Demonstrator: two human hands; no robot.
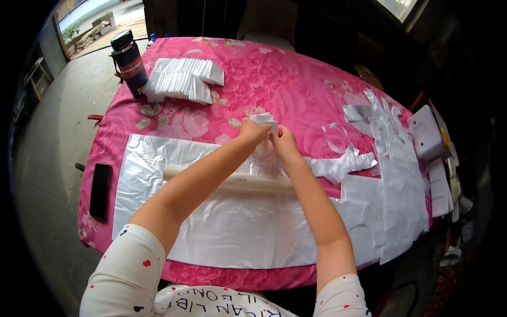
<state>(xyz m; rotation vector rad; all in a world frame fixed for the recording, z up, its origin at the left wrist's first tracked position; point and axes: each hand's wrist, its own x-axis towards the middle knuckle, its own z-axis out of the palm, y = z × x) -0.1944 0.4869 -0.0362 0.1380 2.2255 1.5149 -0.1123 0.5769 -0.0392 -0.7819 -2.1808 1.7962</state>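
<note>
Both arms reach over the table to a small folded white plastic piece (264, 118). My left hand (254, 131) has its fingers closed on the left side of it. My right hand (284, 142) pinches its right edge, so both hands grip the same piece. Below the hands, a strip of thin white plastic runs down to a pale plastic pipe (248, 183). The pipe lies crosswise on a large white plastic sheet (232, 232), partly hidden by my forearms. Whether the strip joins the folded piece cannot be made out.
Two rows of folded white plastic pieces (182, 79) sit at the far left beside a dark flask (129, 63). A black phone (100, 191) lies at the left edge. Crumpled plastic scraps (346, 164) and more sheeting (404, 185) cover the right side of the pink flowered tablecloth (259, 79).
</note>
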